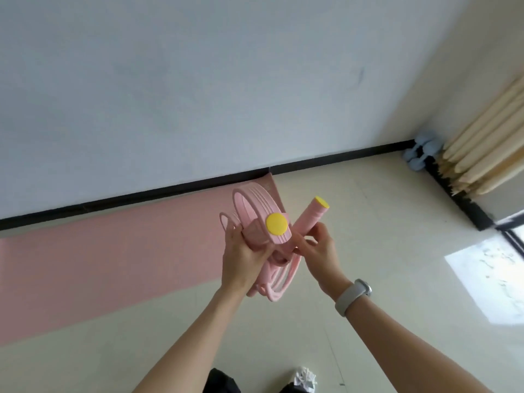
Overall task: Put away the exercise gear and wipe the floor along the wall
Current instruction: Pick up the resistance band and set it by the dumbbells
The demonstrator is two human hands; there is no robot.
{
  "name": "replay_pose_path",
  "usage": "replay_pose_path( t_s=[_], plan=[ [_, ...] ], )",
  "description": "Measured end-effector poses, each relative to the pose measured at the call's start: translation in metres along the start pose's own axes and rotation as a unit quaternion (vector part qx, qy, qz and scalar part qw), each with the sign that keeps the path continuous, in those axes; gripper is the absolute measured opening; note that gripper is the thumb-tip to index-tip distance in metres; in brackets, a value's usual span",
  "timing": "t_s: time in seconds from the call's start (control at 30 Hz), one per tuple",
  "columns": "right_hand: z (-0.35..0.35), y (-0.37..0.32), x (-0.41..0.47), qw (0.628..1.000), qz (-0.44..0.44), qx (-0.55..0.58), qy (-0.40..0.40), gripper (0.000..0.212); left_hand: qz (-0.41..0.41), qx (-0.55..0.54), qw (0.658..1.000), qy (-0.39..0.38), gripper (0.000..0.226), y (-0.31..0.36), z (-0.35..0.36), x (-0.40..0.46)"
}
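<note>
While you stand over the pale floor, your left hand is wrapped around a pink jump rope, its fingers curled over the coiled loops and one handle, whose yellow end cap faces you. Loops of the cord stand up above that hand and more hang below it, near your left wrist. Your right hand pinches the second handle low on its shaft between thumb and fingertips; that handle tilts up and to the right, its own yellow cap at the far tip. The two hands are close together, held up in front of you at the middle of the view, so the rope is off the floor and entirely in your grasp. A pale grey watch sits on your right wrist.

Beneath and to the left of your hands, a pink exercise mat lies flat along the wall, its far edge just beside the black baseboard. In the far right corner, light blue dumbbells rest on the floor against the wall, just beside the hem of a cream curtain. A bright patch of sunlight falls on the floor at the right. At the near edge, your white shoe shows.
</note>
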State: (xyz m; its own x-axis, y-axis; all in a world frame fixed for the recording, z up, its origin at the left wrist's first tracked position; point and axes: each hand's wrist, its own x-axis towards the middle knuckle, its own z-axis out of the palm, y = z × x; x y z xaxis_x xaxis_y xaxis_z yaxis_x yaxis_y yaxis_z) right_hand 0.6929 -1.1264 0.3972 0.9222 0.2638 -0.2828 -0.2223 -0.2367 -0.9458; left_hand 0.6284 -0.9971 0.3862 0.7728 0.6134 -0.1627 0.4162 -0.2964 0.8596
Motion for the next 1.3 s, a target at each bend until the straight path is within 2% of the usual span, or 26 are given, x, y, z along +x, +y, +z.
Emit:
replay_pose_path(
  t_s=[0.17, 0.27, 0.3, 0.4, 0.47, 0.53, 0.6, 0.67, 0.73, 0.8, 0.93, 1.03, 1.1, 1.13, 1.2, 1.27, 1.3],
  plan=[
    [-0.117, 0.005, 0.010, 0.995, 0.027, 0.018, 0.093, 0.014, 0.065, 0.102, 0.993, -0.008, 0.064, 0.058, 0.083, 0.005],
    [-0.174, 0.012, 0.025, 0.986, 0.042, 0.027, 0.158, 0.015, 0.073, 0.204, 0.976, -0.034, 0.088, 0.088, 0.123, 0.018],
    [-0.191, 0.011, 0.030, 0.982, 0.051, 0.030, 0.177, 0.016, 0.073, 0.239, 0.967, -0.044, 0.089, 0.097, 0.132, 0.024],
    [-0.234, 0.015, 0.052, 0.970, 0.074, 0.044, 0.227, 0.024, 0.111, 0.353, 0.927, -0.057, 0.066, 0.109, 0.166, 0.050],
    [-0.257, 0.019, 0.072, 0.961, 0.082, 0.061, 0.257, 0.034, 0.148, 0.392, 0.907, -0.052, 0.054, 0.117, 0.190, 0.070],
    [-0.276, 0.023, 0.098, 0.954, 0.091, 0.068, 0.276, 0.042, 0.183, 0.374, 0.907, -0.065, 0.046, 0.130, 0.215, 0.093],
    [-0.293, 0.018, 0.132, 0.945, 0.096, 0.097, 0.298, 0.036, 0.192, 0.286, 0.932, -0.110, 0.041, 0.145, 0.242, 0.121],
    [-0.310, 0.007, 0.173, 0.929, 0.103, 0.116, 0.335, 0.027, 0.199, 0.213, 0.940, -0.178, 0.051, 0.163, 0.271, 0.151],
    [-0.327, -0.010, 0.215, 0.916, 0.093, 0.143, 0.363, 0.020, 0.238, 0.235, 0.915, -0.227, 0.055, 0.179, 0.303, 0.182],
    [-0.344, -0.026, 0.257, 0.910, 0.087, 0.185, 0.361, 0.016, 0.262, 0.277, 0.891, -0.248, 0.046, 0.202, 0.334, 0.216],
    [-0.374, -0.076, 0.321, 0.897, 0.085, 0.312, 0.300, 0.016, 0.312, 0.296, 0.859, -0.279, 0.040, 0.280, 0.389, 0.260],
    [-0.401, -0.122, 0.347, 0.870, 0.089, 0.385, 0.295, 0.016, 0.261, 0.193, 0.896, -0.304, 0.023, 0.347, 0.415, 0.283],
    [-0.423, -0.126, 0.375, 0.875, 0.082, 0.373, 0.297, 0.024, 0.157, 0.052, 0.926, -0.339, 0.028, 0.374, 0.443, 0.301],
    [-0.433, -0.127, 0.389, 0.885, 0.081, 0.356, 0.290, 0.036, 0.091, -0.015, 0.925, -0.369, 0.031, 0.386, 0.457, 0.308],
    [-0.455, -0.130, 0.417, 0.903, 0.086, 0.308, 0.286, 0.044, -0.008, -0.103, 0.893, -0.439, 0.036, 0.406, 0.486, 0.326],
    [-0.487, -0.129, 0.450, 0.906, 0.101, 0.292, 0.289, 0.031, -0.099, -0.154, 0.863, -0.472, 0.041, 0.427, 0.519, 0.352],
    [-0.506, -0.129, 0.467, 0.910, 0.111, 0.284, 0.281, 0.021, -0.133, -0.156, 0.862, -0.464, 0.041, 0.444, 0.535, 0.364]
  ],
)
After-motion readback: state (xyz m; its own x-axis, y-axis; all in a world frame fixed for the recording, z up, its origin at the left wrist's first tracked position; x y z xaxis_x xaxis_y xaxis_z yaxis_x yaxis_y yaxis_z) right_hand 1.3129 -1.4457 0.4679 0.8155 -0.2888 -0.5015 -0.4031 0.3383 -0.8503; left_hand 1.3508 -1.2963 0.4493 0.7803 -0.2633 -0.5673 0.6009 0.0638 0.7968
